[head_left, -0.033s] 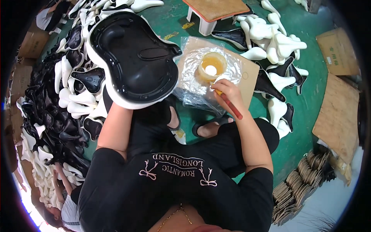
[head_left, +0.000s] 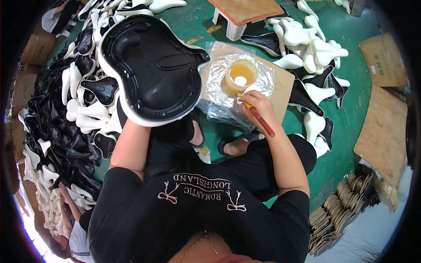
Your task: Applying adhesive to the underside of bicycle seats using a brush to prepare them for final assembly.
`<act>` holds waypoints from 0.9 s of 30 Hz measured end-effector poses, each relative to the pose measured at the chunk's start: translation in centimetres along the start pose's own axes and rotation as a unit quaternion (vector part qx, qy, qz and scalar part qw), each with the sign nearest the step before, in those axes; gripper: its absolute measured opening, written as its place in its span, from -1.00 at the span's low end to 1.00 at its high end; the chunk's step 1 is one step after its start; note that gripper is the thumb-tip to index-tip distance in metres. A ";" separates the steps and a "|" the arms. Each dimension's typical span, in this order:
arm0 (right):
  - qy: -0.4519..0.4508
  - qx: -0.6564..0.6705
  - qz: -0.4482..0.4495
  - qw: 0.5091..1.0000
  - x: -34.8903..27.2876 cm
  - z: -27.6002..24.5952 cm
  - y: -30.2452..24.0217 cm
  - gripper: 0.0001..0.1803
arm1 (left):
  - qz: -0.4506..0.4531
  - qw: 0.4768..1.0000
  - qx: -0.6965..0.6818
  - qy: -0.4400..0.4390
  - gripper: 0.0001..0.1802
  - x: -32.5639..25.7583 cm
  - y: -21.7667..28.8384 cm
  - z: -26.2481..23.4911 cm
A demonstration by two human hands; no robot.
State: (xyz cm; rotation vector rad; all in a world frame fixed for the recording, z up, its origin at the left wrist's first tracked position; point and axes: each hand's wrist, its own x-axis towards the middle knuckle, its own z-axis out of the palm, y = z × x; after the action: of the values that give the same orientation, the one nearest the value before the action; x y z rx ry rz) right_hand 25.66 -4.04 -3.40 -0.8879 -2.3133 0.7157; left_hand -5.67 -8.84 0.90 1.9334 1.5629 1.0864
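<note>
A large bicycle saddle, black hollow underside up with a white padded rim, is held raised at the left, close to me. Glossy wet streaks show along its inner edge. My left forearm goes up under it, and the saddle hides the hand that supports it. My right hand is closed around a brush with a red and yellow handle. The brush's front end points at the near side of a round tub of amber liquid, with a white round spot in it. I cannot make out the bristles.
The tub stands on clear plastic film over a cardboard sheet. White and black saddle parts lie piled right; black shells heap left. A low stool stands ahead. Another person is at lower left.
The saddle has tilted slightly, its narrow end shifting a little to the right. My right hand and the brush have hardly moved.
</note>
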 end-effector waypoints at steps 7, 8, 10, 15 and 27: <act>-0.005 0.055 0.006 0.998 0.4 0.6 -0.8 -0.81 | -0.015 0.980 -0.199 0.013 -0.54 -2.5 4.3 -0.9; 0.016 0.106 0.045 0.993 0.7 0.2 -1.2 -0.81 | -0.015 0.974 -0.226 0.015 -0.54 -2.4 4.7 -1.1; 0.056 0.154 0.118 0.979 1.1 -1.0 -1.9 -0.82 | -0.014 0.960 -0.279 0.017 -0.54 -1.1 5.0 -1.1; 0.164 0.351 0.212 0.897 0.9 -4.6 -2.4 -0.86 | -0.144 0.833 -0.534 -0.014 -0.54 0.2 6.3 -0.8; 0.192 0.320 0.159 0.914 2.5 -8.6 -1.8 -0.85 | 0.048 0.982 -0.163 -0.083 -0.57 2.5 8.2 1.5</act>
State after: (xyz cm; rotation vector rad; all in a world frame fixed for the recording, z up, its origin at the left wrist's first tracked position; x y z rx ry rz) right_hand 28.94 -1.03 4.61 -0.9797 -1.4528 1.2180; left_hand 0.79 -8.55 6.80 1.8349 1.1347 1.1104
